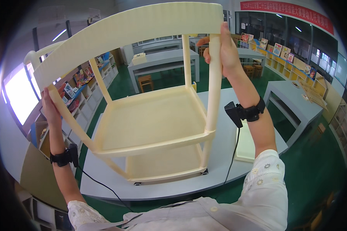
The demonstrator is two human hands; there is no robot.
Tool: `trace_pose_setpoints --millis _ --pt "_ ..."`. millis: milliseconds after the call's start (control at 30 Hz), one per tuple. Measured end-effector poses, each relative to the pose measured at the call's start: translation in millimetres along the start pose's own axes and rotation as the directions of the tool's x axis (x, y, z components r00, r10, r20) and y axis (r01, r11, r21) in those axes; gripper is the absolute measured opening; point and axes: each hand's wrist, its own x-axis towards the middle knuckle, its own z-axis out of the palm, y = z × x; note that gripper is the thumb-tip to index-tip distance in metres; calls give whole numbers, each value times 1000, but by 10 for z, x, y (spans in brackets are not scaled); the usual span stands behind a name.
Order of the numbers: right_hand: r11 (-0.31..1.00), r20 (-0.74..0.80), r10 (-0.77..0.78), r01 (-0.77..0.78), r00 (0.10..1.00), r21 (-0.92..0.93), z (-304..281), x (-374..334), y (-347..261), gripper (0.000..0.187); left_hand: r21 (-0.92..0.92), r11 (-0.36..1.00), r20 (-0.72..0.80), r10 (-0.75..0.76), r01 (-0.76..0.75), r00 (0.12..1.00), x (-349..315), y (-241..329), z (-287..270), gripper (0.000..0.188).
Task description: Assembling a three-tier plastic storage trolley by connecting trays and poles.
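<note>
A cream plastic rolling cart (154, 119) stands on the pale grey table in front of me. It has shelf trays, round corner posts and small dark casters at the bottom. The broad curved top panel (142, 23) spans the space between my hands. My left hand (50, 106) is closed on the near left post, just under that panel. On the near right post, my right hand (228, 52) wraps its fingers round, with the thumb pointing up against the panel's end. Part of the left hand's fingers is hidden behind the post.
Under the cart is a grey table (173, 192); a pale green tray (246, 144) lies on it at the right. More grey tables (158, 59) stand behind. Bookshelves (283, 57) line both sides. Black wrist straps (254, 112) trail thin cables.
</note>
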Motion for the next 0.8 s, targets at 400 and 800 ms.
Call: trace_pose_setpoints --millis 400,800 --pt "991 -117 -120 113 986 -67 84 -121 46 52 66 997 -118 41 -33 992 9 -42 -7 41" --pt "966 -150 -212 184 966 -182 98 -205 -73 26 149 989 -173 19 7 985 -44 -44 -43 45"
